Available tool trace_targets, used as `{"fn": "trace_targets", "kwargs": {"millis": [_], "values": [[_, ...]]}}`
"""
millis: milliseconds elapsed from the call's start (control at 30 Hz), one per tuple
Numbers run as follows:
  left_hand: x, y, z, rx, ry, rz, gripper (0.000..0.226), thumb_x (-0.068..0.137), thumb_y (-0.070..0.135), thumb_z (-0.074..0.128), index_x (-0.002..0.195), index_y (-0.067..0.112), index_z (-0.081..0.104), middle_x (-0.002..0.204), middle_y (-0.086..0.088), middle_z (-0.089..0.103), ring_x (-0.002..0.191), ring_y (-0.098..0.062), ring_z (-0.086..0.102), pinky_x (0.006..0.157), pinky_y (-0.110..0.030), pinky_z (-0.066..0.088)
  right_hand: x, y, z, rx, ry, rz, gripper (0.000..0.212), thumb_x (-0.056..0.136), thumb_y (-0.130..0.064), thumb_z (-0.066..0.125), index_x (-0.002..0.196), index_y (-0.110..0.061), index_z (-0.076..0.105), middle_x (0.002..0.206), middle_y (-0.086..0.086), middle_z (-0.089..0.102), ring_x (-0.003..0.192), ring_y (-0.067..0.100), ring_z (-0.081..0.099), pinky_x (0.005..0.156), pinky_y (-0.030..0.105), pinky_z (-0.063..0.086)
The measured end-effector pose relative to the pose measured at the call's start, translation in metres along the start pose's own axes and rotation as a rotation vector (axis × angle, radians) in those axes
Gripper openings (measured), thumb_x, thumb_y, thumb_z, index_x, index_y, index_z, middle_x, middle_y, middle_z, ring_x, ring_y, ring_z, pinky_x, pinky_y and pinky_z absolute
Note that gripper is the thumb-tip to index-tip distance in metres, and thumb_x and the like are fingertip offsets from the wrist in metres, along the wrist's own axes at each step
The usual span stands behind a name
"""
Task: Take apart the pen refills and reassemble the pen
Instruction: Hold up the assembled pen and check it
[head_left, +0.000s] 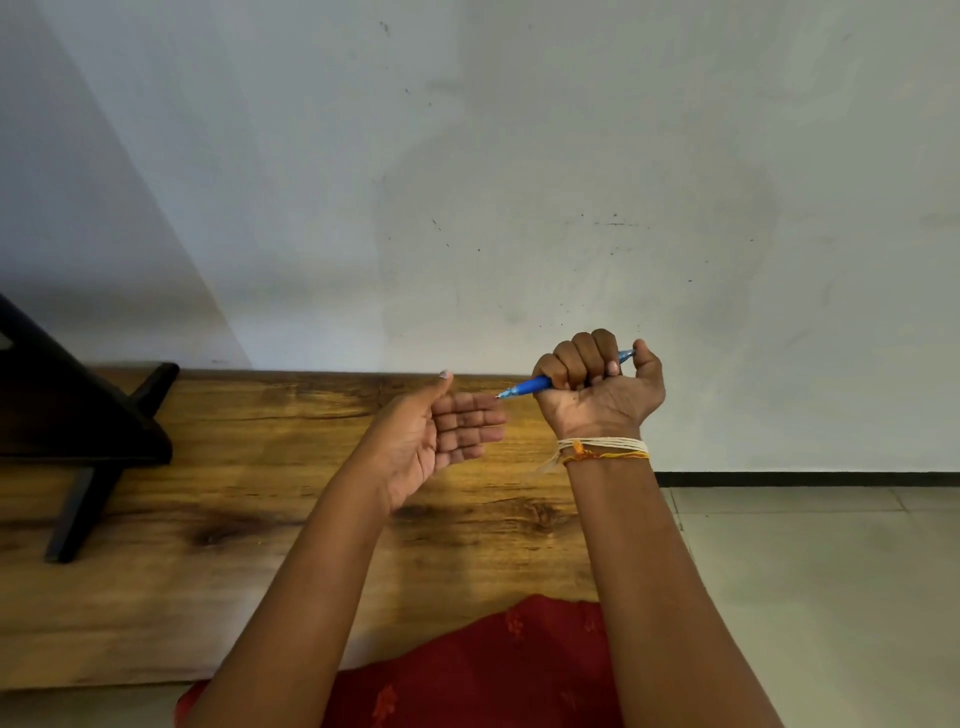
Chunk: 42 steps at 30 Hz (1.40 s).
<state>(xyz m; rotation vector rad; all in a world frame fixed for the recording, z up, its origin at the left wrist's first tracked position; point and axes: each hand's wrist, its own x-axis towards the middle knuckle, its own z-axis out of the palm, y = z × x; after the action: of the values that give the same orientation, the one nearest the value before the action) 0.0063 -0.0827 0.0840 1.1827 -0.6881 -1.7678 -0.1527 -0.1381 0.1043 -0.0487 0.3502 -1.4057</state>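
A blue pen (535, 386) is clenched in my right hand (602, 387), held above the wooden table. Its tip points left and slightly down, almost touching the fingertips of my left hand (441, 431). The pen's rear end pokes out by my right thumb. My left hand is held flat with the palm turned right, fingers together and thumb up, holding nothing. Most of the pen's barrel is hidden inside my right fist. No loose refill or other pen part shows in the head view.
The wooden table (234, 519) runs along a white wall. A dark stand with slanted legs (78, 441) sits at its left end. Tiled floor (821, 571) lies to the right. Red cloth (493, 670) covers my lap at the table's near edge.
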Motion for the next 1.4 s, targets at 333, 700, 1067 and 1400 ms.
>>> {"fn": "trace_targets", "kwargs": {"millis": [333,700,1067,1400], "values": [[-0.054,0.037,0.030,-0.068,-0.124,0.137,0.056,0.096,0.044,0.035,0.095,0.006,0.076,0.102,-0.016,0.074,0.093,-0.025,0.072,0.077,-0.030,0.058,-0.037,-0.013,0.055,0.009,-0.309,-0.016,0.034,0.073,-0.041,0.035,0.051,-0.021,0.018,0.046,-0.007,0.010,0.040,0.011,0.008,0.042,0.021,0.013],[-0.065,0.045,0.044,-0.184,-0.179,0.148,0.056,0.094,0.044,0.035,0.099,0.004,0.074,0.105,-0.018,0.073,0.098,-0.027,0.070,0.078,-0.029,0.059,-0.048,-0.023,0.065,0.002,-0.346,-0.068,0.034,0.072,-0.043,0.035,0.053,-0.020,0.018,0.048,-0.007,0.011,0.041,0.010,0.008,0.043,0.020,0.014],[-0.063,0.040,0.043,-0.270,-0.217,0.038,0.061,0.094,0.047,0.033,0.102,0.001,0.072,0.109,-0.021,0.071,0.101,-0.028,0.069,0.083,-0.034,0.058,-0.043,-0.027,0.062,-0.062,-0.337,-0.089,0.030,0.069,-0.039,0.034,0.051,-0.020,0.019,0.047,-0.007,0.011,0.040,0.010,0.009,0.044,0.018,0.015],[-0.065,0.042,0.042,-0.277,-0.227,0.043,0.062,0.093,0.048,0.032,0.103,0.001,0.072,0.109,-0.021,0.071,0.102,-0.028,0.069,0.083,-0.033,0.057,-0.046,-0.027,0.067,-0.053,-0.331,-0.105,0.030,0.070,-0.038,0.033,0.052,-0.020,0.019,0.047,-0.006,0.011,0.041,0.011,0.008,0.043,0.019,0.015]]}}
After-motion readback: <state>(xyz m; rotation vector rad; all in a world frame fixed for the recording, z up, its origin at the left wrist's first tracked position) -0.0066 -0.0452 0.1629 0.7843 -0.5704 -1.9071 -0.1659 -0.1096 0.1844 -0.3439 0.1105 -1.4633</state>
